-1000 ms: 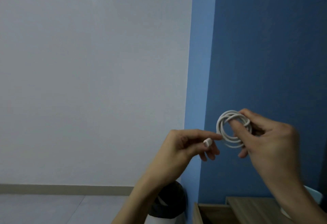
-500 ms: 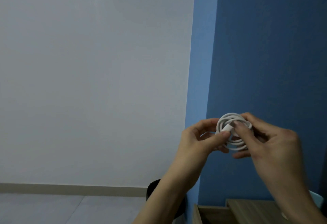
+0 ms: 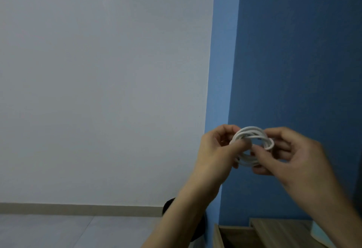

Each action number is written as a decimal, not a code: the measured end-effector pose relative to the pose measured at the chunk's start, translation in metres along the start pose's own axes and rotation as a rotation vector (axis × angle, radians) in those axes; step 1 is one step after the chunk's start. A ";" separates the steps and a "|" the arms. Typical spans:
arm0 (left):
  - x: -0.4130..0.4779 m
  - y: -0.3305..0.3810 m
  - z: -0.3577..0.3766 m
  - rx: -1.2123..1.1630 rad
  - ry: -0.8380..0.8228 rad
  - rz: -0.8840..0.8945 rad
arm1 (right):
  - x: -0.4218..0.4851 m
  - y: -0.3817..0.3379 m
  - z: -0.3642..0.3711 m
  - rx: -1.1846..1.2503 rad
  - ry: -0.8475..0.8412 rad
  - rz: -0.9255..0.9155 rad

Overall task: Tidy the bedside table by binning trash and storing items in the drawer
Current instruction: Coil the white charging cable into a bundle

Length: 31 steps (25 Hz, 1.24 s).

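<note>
A dark bin (image 3: 168, 205) was seen low by the white wall, partly hidden behind the left forearm. The left hand (image 3: 214, 149) was closed on the left side of the coiled white cable (image 3: 250, 131), its loops pinched between thumb and fingers. The coil was held in the air before the blue wall, above the wooden bedside table (image 3: 284, 230). Its right side was grasped by the right hand (image 3: 295, 161), the fingers curled around it.

Both forearms rise from the lower edge, bringing the hands close together, almost touching. The left hand (image 3: 216, 150) curls its fingers behind a coiled white cable (image 3: 252, 131), thumb laid across the front. The right hand (image 3: 293, 157), somewhat blurred, seems to pinch the coil's other side with thumb and fingers.
</note>
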<state>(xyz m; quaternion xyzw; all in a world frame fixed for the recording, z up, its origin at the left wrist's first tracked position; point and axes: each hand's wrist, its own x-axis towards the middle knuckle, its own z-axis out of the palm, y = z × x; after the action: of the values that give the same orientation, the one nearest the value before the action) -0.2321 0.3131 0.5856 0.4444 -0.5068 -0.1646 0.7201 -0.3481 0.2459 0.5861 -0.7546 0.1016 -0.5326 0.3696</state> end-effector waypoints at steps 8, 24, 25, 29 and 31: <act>-0.005 -0.012 0.006 0.415 0.132 0.318 | 0.007 0.009 0.010 0.115 -0.054 0.168; 0.009 -0.001 -0.036 0.238 -0.184 0.138 | 0.018 0.021 -0.020 0.890 -0.383 0.523; 0.007 -0.002 -0.035 0.201 -0.202 0.116 | 0.017 0.018 -0.015 0.950 -0.398 0.560; 0.001 -0.007 -0.028 -0.026 -0.262 -0.016 | 0.024 0.048 -0.025 1.035 -0.421 0.440; 0.000 -0.008 -0.026 -0.067 -0.260 -0.063 | 0.020 0.045 -0.018 1.025 -0.384 0.454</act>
<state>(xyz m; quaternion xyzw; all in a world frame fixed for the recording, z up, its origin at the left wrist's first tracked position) -0.2079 0.3211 0.5771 0.4109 -0.5758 -0.2602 0.6572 -0.3446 0.1953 0.5734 -0.5221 -0.0787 -0.2752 0.8035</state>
